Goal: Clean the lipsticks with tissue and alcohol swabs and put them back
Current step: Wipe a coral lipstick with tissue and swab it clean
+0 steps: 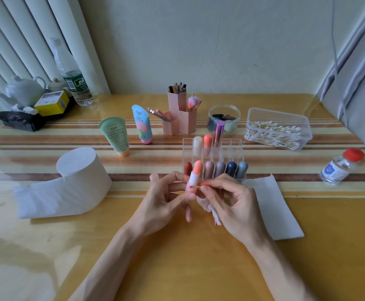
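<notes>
**Figure: Swab applied to a lipstick held above the table**

From my remote station I see the left hand (pixel 164 198) holding a peach lipstick (pixel 194 177) upright, fingers curled round its pale tube, just in front of the clear organizer (pixel 233 148). The right hand (pixel 231 203) pinches a cotton swab (pixel 195 187) between thumb and forefinger, and the swab's stained tip touches the side of the tube. A crumpled tissue (pixel 210 208) shows between the two hands, against the right palm. Other lipsticks stand in both rows of the organizer. On the table (pixel 177 257) a flat tissue sheet (pixel 273 205) lies to the right, the alcohol bottle (pixel 340 168) farther right, the swab box (pixel 277 129) behind, and a tissue roll (pixel 79 172) to the left
</notes>
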Available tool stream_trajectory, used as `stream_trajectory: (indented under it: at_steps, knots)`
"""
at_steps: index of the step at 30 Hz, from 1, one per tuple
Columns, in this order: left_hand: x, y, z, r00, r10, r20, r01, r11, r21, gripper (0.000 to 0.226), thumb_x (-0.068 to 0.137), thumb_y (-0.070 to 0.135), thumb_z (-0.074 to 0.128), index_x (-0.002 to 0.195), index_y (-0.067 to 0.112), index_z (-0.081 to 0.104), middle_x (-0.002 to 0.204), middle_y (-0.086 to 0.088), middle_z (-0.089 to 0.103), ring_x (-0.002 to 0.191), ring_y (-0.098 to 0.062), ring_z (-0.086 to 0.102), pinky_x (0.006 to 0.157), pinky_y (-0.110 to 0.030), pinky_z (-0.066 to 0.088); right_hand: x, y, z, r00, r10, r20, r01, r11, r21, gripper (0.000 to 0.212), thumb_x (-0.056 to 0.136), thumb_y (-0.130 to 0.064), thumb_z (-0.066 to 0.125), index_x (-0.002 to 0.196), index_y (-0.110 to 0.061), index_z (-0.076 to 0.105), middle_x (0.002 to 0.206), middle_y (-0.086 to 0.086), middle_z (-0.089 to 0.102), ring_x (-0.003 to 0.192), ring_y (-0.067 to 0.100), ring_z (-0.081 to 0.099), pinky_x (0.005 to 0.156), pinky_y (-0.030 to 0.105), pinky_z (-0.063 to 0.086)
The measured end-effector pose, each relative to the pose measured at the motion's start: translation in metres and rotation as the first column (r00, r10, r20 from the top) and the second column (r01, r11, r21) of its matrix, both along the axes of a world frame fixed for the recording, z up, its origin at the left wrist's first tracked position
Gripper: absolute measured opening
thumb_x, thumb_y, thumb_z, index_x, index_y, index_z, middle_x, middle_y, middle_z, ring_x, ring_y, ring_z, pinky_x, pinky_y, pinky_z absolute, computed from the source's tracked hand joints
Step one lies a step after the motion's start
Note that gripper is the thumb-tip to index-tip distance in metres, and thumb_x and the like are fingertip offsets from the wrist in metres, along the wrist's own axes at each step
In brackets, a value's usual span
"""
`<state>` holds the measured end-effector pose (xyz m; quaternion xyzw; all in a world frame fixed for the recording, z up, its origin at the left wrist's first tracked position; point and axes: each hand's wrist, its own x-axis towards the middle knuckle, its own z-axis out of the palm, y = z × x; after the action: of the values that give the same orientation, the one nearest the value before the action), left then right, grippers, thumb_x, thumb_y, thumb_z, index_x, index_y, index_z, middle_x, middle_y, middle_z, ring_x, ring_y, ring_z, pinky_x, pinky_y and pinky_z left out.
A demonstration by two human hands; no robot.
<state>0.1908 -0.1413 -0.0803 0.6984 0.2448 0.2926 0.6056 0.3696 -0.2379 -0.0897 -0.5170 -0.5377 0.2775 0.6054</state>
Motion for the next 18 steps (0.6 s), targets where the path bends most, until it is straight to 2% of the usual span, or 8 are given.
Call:
stream_trajectory:
  at_steps: [2, 5, 8, 11, 14, 16, 18]
  knots:
    - [0.0001, -0.0006, 0.0009, 0.999, -0.024, 0.025, 0.025, 1.0, -0.013, 0.027, 0.099, 0.008, 0.063, 0.121, -0.007, 0.054, 0.111, -0.021, 0.073, 0.059, -0.03, 0.066, 0.068, -0.034, 0.058, -0.0005, -0.0005, 0.0017, 1.0, 0.014, -0.019, -0.014, 1.0, 0.001, 0.014, 0.097, -0.006, 0.07, 0.107, 0.0, 0.078, 0.089, 0.005, 0.069, 0.061, -0.001, 0.065, 0.059, 0.016, 0.054]
    - [-0.001, -0.0013, 0.002, 0.998, -0.053, 0.032, 0.053, 0.999, -0.009, 0.022, 0.104, 0.005, 0.056, 0.122, -0.007, 0.055, 0.108, -0.025, 0.069, 0.065, -0.027, 0.065, 0.063, -0.022, 0.049, -0.0004, -0.0002, 0.0028, 0.999, 0.016, -0.042, -0.016, 1.0, -0.007, 0.015, 0.096, -0.009, 0.072, 0.107, -0.001, 0.079, 0.088, 0.004, 0.07, 0.065, 0.005, 0.068, 0.061, 0.019, 0.055]
    - [-0.0012, -0.0022, 0.0047, 0.998, -0.066, 0.013, 0.066, 0.996, 0.056, 0.022, 0.107, 0.008, 0.05, 0.124, -0.002, 0.059, 0.103, -0.011, 0.07, 0.068, -0.03, 0.069, 0.053, -0.029, 0.043, 0.0007, 0.0002, 0.0023, 1.0, 0.005, -0.028, -0.005, 1.0, -0.015, 0.016, 0.097, -0.013, 0.072, 0.108, -0.005, 0.08, 0.09, 0.006, 0.071, 0.063, 0.01, 0.068, 0.057, 0.026, 0.056]
    - [-0.0019, -0.0033, 0.0068, 0.997, -0.082, 0.002, 0.082, 0.992, 0.092, 0.028, 0.109, 0.009, 0.045, 0.131, 0.001, 0.06, 0.098, -0.005, 0.071, 0.064, -0.036, 0.067, 0.049, -0.035, 0.042, 0.0004, -0.0001, 0.0024, 1.0, -0.011, -0.01, 0.011, 1.0, 0.006, 0.015, 0.096, -0.008, 0.072, 0.11, -0.005, 0.08, 0.093, 0.006, 0.073, 0.074, 0.016, 0.073, 0.064, 0.023, 0.058]
    - [-0.0032, -0.0037, 0.0053, 0.996, -0.081, -0.036, 0.085, 0.992, 0.095, 0.026, 0.107, 0.017, 0.054, 0.13, 0.011, 0.065, 0.076, -0.01, 0.063, 0.058, -0.03, 0.051, 0.052, -0.032, 0.039, -0.0012, -0.0004, 0.0022, 0.999, -0.013, -0.033, 0.013, 1.0, 0.005, 0.015, 0.096, -0.005, 0.072, 0.109, -0.004, 0.08, 0.092, 0.008, 0.073, 0.067, 0.011, 0.071, 0.059, 0.021, 0.058]
    - [-0.0038, -0.003, 0.0029, 0.998, -0.06, -0.018, 0.061, 0.996, 0.061, 0.026, 0.102, 0.018, 0.063, 0.125, 0.009, 0.068, 0.073, -0.005, 0.059, 0.063, -0.019, 0.051, 0.058, -0.025, 0.042, -0.0024, 0.0009, 0.001, 1.0, -0.012, -0.029, 0.012, 1.0, -0.001, 0.014, 0.096, -0.006, 0.073, 0.107, -0.006, 0.08, 0.09, 0.007, 0.072, 0.07, 0.018, 0.072, 0.062, 0.03, 0.061]
    - [-0.0025, -0.0033, 0.0023, 0.999, -0.043, -0.001, 0.043, 0.998, 0.034, 0.027, 0.101, 0.016, 0.064, 0.125, 0.006, 0.068, 0.075, -0.009, 0.06, 0.064, -0.017, 0.052, 0.06, -0.023, 0.042, -0.0029, 0.0022, -0.0009, 0.999, 0.003, -0.038, -0.002, 1.0, 0.003, 0.013, 0.096, -0.007, 0.073, 0.106, -0.005, 0.081, 0.089, 0.005, 0.071, 0.073, 0.02, 0.071, 0.067, 0.032, 0.062]
